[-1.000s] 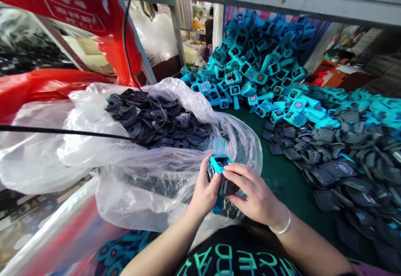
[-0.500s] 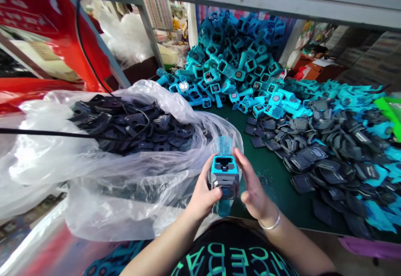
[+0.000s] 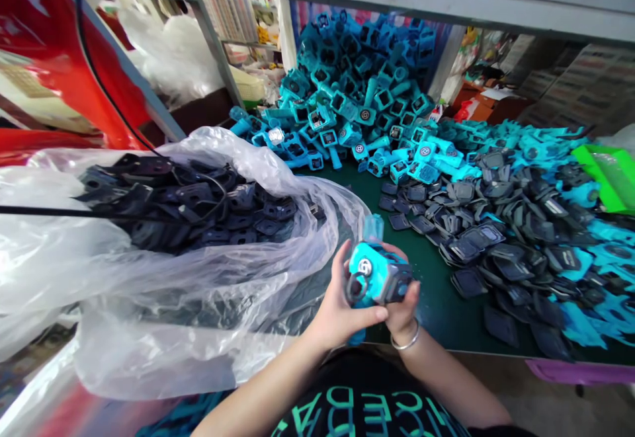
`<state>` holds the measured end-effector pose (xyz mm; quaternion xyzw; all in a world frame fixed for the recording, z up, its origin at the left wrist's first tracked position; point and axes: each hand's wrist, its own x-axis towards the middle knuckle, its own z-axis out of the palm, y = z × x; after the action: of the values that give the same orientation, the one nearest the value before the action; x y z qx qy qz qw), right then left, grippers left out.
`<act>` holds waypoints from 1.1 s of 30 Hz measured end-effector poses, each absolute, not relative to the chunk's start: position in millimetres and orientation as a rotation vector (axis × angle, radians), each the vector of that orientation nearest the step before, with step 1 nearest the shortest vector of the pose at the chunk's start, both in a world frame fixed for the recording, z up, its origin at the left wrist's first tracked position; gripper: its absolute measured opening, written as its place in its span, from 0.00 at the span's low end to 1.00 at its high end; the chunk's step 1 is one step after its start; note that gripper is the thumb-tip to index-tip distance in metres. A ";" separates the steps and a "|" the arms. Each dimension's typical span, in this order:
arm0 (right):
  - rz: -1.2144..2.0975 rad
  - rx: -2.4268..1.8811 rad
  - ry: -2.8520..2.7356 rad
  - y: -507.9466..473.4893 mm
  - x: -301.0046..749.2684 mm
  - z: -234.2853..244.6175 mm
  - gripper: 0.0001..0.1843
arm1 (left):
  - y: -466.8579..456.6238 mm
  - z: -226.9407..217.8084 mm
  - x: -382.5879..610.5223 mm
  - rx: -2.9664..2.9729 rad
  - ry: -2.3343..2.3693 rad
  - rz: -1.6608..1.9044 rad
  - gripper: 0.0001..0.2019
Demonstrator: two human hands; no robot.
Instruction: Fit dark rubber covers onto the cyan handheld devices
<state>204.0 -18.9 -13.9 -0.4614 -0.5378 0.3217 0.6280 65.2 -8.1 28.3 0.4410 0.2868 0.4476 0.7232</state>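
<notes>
The left hand [image 3: 342,311] and right hand [image 3: 404,311] clasp a blue plastic casing [image 3: 377,273] (looks light, stiff, safest held by its body) right beside the plastic bag [image 3: 149,351].

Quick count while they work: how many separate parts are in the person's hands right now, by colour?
Cyan housing: 1
Dark grey piece: 1
Clear plastic piece: 1
Total: 3

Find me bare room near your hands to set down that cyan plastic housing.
Green bench top shows right of the right hand, between the cyan plastic housing, the dark rubber pieces and the bench's front edge. A narrower green strip runs between the clear plastic bag and the cyan housing heap. Both heaps are crowded.
</notes>
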 end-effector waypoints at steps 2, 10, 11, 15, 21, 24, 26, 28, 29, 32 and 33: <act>0.773 -1.103 -1.350 -16.9 215.5 -6.8 0.42 | -5.2 28.8 64.6 1.010 0.777 0.966 0.62; 0.065 -0.955 -2.104 -23.7 231.4 64.5 0.16 | 9.8 22.1 48.1 1.638 1.214 0.941 0.51; 0.035 -0.953 -2.083 -23.7 228.0 66.9 0.09 | 8.1 21.6 47.8 1.679 1.218 0.954 0.51; 0.107 -1.113 -1.770 -17.1 220.8 62.0 0.03 | -2.2 27.1 45.1 1.757 1.154 0.943 0.51; 0.842 -1.433 -1.496 -4.0 222.0 49.7 0.33 | 0.7 22.9 40.0 1.596 1.019 0.975 0.32; 1.092 -1.414 -1.454 -8.5 217.9 41.1 0.34 | 4.0 14.2 37.7 1.545 1.044 1.010 0.30; 1.011 -1.397 -1.416 -12.7 217.6 36.4 0.38 | 4.2 12.8 32.4 1.534 1.042 1.010 0.30; 0.841 -1.374 -1.397 -14.2 221.6 36.2 0.47 | 4.2 15.5 23.5 1.516 0.996 0.989 0.29; 0.750 -1.344 -1.418 -13.6 224.9 38.2 0.52 | 4.3 17.7 18.4 1.503 0.945 0.968 0.29; 0.662 -1.097 -1.681 -10.5 233.1 50.3 0.56 | 4.4 21.2 5.4 1.444 0.771 0.874 0.30; 0.680 -0.970 -1.798 -10.5 233.3 54.3 0.51 | 3.9 20.1 3.1 1.397 0.760 0.851 0.31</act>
<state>233.3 -10.5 54.3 -0.3966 -0.7350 0.2780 0.4745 3.1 3.9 20.1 0.6076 0.3306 0.3700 0.6202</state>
